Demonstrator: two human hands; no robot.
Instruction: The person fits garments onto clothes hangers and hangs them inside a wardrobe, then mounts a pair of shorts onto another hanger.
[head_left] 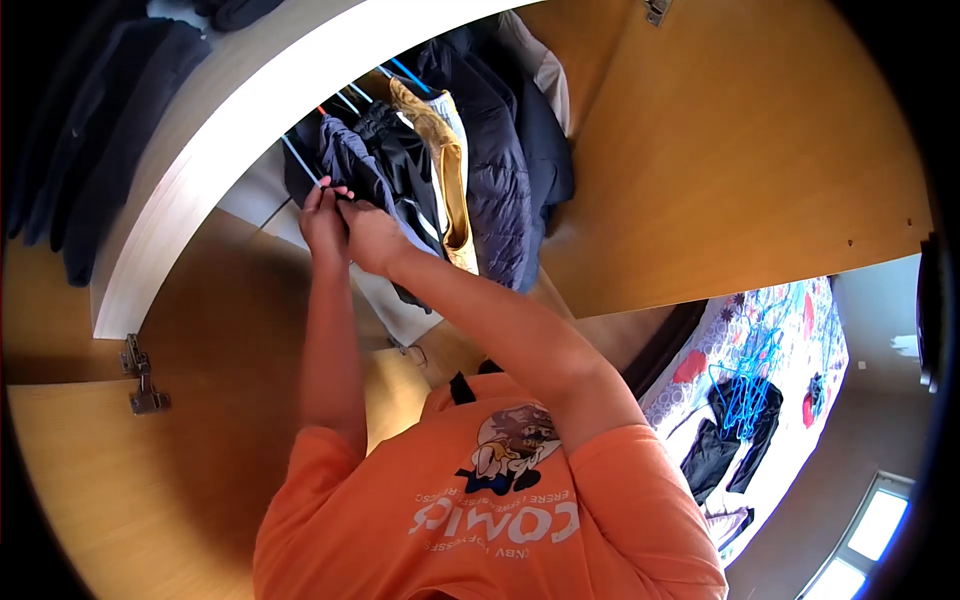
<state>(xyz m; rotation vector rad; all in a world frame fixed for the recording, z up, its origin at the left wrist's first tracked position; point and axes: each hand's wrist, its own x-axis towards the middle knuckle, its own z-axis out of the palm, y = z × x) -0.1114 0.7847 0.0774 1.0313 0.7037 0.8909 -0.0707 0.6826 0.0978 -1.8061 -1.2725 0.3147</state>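
My left hand [325, 222] and my right hand [372, 236] are close together inside the wardrobe, fingers closed at the top of a dark garment [300, 178]. This garment hangs on a hanger [301, 160] whose thin blue hook runs down to my left fingertips. What lies between my fingers is mostly hidden. Just right of my hands hang a grey-blue garment [352, 155] and a black one with white stripes [400, 150]. Beyond them are a gold-yellow garment [450, 150] and a dark quilted jacket [492, 190].
Wardrobe doors stand open at right [740, 160] and lower left [120, 480]. A pale curved-looking panel edge [220, 130] passes left of my hands, with dark clothes [125, 120] beyond. Behind at right, a bed with a patterned cover [690, 400] bears blue hangers [742, 400] and black clothing [708, 460].
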